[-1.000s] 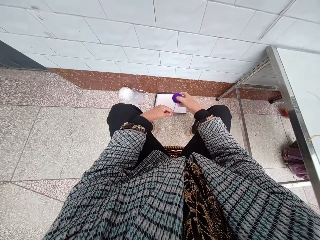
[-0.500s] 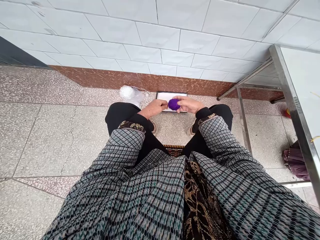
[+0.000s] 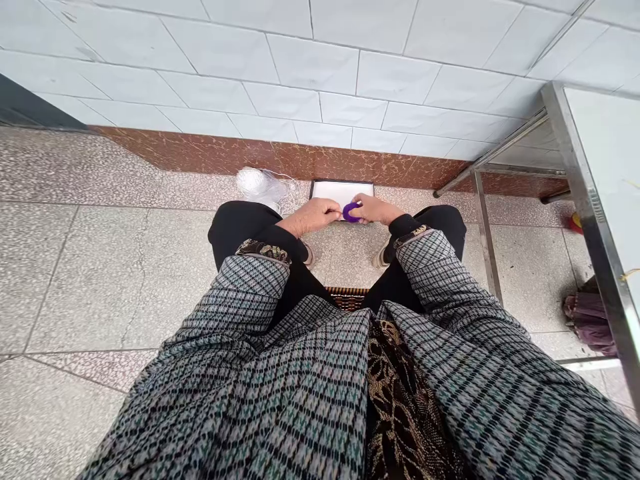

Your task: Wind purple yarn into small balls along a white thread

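My right hand is closed around a small purple ball of yarn, with its fingers covering the ball's middle. Just left of the ball, my left hand has thumb and forefinger pinched together. Whatever is between those fingertips is too small to make out. Beneath both hands lies a shallow dark-rimmed tray with a white inside, on the floor between my feet and the wall. A white ball of yarn with loose strands sits to the left of the tray, beside clear plastic.
A white tiled wall with a brown marbled skirting rises close in front. At the right stands a metal-framed table, with a dark purple cloth-like item under it. My knees flank the hands, above a woven seat.
My right hand has turned the purple ball and its fingers now lie across it. The left hand stays pinched close by, shifted slightly to the right.
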The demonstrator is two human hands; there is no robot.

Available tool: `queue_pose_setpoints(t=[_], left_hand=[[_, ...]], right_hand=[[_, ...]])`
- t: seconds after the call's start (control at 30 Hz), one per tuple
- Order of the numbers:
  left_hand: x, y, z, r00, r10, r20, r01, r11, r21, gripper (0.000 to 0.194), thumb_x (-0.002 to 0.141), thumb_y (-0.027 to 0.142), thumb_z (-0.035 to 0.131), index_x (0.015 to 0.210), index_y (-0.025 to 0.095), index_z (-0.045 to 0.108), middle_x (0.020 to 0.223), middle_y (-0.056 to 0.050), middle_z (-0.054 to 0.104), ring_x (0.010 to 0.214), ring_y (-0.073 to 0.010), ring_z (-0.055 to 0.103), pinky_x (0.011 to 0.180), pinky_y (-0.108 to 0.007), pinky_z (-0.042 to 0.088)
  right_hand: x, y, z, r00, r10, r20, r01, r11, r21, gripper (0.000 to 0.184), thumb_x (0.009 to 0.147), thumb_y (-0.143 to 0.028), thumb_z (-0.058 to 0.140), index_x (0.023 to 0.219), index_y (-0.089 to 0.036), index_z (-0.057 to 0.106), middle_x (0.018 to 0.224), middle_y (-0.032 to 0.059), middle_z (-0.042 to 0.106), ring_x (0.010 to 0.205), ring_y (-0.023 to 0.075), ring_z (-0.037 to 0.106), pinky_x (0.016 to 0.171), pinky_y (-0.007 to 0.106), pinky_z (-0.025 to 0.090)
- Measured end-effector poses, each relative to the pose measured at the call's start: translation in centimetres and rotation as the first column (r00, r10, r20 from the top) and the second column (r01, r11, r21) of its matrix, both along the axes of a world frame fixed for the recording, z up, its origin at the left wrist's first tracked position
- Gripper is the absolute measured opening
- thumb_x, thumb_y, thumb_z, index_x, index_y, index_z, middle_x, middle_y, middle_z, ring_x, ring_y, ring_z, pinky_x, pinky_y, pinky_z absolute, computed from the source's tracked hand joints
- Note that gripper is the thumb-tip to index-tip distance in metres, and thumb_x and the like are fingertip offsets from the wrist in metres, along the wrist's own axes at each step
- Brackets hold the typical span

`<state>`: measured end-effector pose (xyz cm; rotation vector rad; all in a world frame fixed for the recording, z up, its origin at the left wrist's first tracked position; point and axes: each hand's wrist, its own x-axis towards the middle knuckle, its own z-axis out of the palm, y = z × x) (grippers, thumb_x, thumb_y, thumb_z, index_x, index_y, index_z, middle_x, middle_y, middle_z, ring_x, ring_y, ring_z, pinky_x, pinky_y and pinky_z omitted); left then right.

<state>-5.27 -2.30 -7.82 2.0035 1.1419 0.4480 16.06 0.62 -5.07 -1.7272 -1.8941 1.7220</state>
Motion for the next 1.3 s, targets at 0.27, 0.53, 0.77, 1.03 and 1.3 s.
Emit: queue_pose_setpoints(t=[0.27, 0.53, 0.77, 1.03, 1.3], left_hand=[[0.1, 0.2, -0.1, 0.984, 0.179, 0.006, -0.179, 0.982, 0.063, 0.019, 0.085, 0.022, 0.056, 0.081, 0.014, 0.072, 0.082, -0.004, 0.068, 0.078, -0.0166, 0.059, 0.077, -0.028, 0.044], [0.7, -0.3, 0.5, 0.994, -0.105, 0.014, 0.106, 0.978, -0.182, 0.022, 0.086, 0.026, 0.054, 0.080, 0.015, 0.072, 0.067, 0.001, 0.062, 0.063, -0.0123, 0.051, 0.068, -0.024, 0.039], [0.6, -0.3, 0.7, 0.994, -0.056, 0.093, 0.068, 0.988, -0.135, 0.018, 0.083, 0.028, 0.058, 0.078, 0.015, 0.070, 0.070, 0.001, 0.066, 0.065, -0.0122, 0.055, 0.067, -0.024, 0.040], [0.7, -0.2, 0.2, 0.947, 0.243, 0.212, -0.177, 0.941, -0.289, 0.014, 0.091, 0.018, 0.052, 0.080, 0.016, 0.061, 0.055, 0.001, 0.062, 0.053, -0.0133, 0.062, 0.059, -0.023, 0.045], [0.4, 0.1, 0.2, 0.944, 0.261, 0.200, -0.213, 0.949, -0.235, 0.015, 0.090, 0.018, 0.055, 0.076, 0.016, 0.061, 0.057, 0.001, 0.063, 0.053, -0.0117, 0.059, 0.061, -0.023, 0.044]], right_hand=[[1.1, -0.2, 0.4, 0.864, 0.175, -0.471, -0.297, 0.934, -0.198, 0.031, 0.082, -0.010, 0.071, 0.110, -0.018, 0.059, 0.089, -0.0015, 0.068, 0.062, 0.0082, 0.061, 0.060, 0.019, 0.054], [0.5, 0.8, 0.4, 0.691, -0.311, -0.653, 0.222, 0.950, -0.218, 0.023, 0.097, -0.030, 0.065, 0.111, -0.020, 0.050, 0.082, -0.0029, 0.062, 0.060, 0.0069, 0.057, 0.065, 0.020, 0.053], [-0.4, 0.1, -0.5, 0.995, -0.103, -0.003, 0.103, 0.987, 0.123, 0.027, 0.087, -0.011, 0.072, 0.105, -0.018, 0.054, 0.071, -0.0033, 0.060, 0.054, 0.0095, 0.053, 0.050, 0.019, 0.043], [-0.5, -0.9, 0.8, 0.968, 0.038, -0.249, -0.068, 0.991, -0.112, 0.022, 0.094, -0.010, 0.065, 0.111, -0.018, 0.055, 0.084, 0.0008, 0.068, 0.057, 0.0094, 0.064, 0.057, 0.021, 0.056], [0.2, -0.5, 0.2, 0.931, 0.096, -0.353, -0.140, 0.985, -0.101, 0.027, 0.087, -0.004, 0.069, 0.109, -0.016, 0.060, 0.084, 0.0002, 0.067, 0.060, 0.0077, 0.061, 0.056, 0.017, 0.056]])
